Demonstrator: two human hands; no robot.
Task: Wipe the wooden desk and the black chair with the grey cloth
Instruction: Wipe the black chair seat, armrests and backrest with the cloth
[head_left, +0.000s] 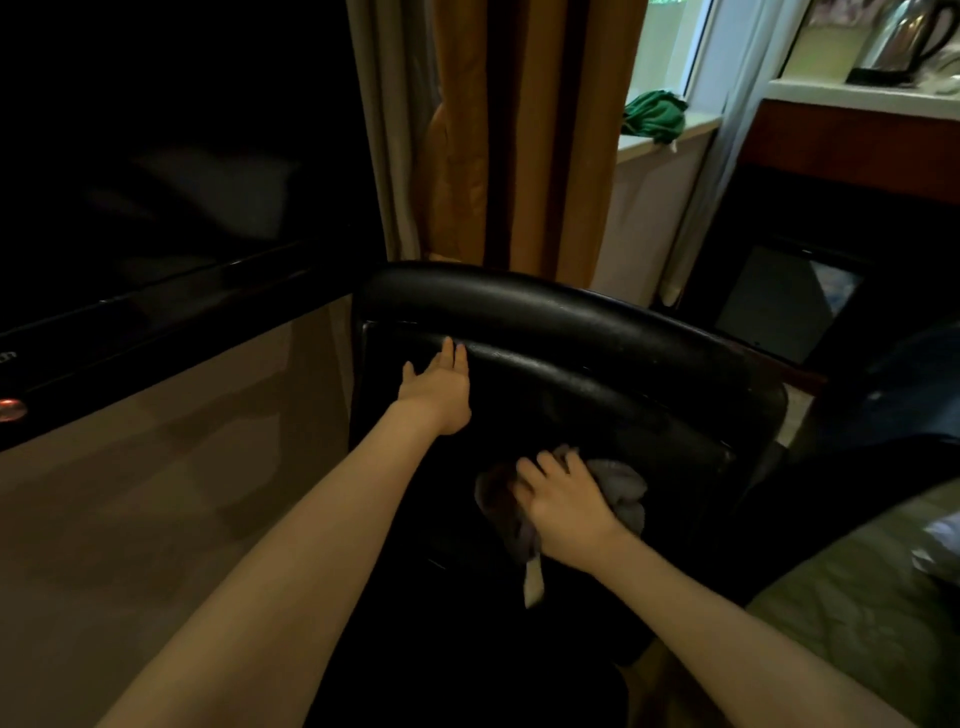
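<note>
The black chair (597, 332) stands in the middle of the view, its padded backrest facing me. My left hand (439, 389) lies flat with straight fingers against the upper left of the backrest. My right hand (563, 506) presses the bunched grey cloth (621, 486) onto the lower part of the backrest, fingers curled over it. A pale tag of the cloth hangs below the hand. The wooden desk (156, 493) runs along the left, its top bare and brownish.
A dark television (156, 182) stands on the desk at the left. Brown curtains (519, 130) hang behind the chair. A green cloth (654, 114) lies on the windowsill, a kettle (904, 36) on a shelf at top right. A green quilted bed (872, 613) fills the lower right.
</note>
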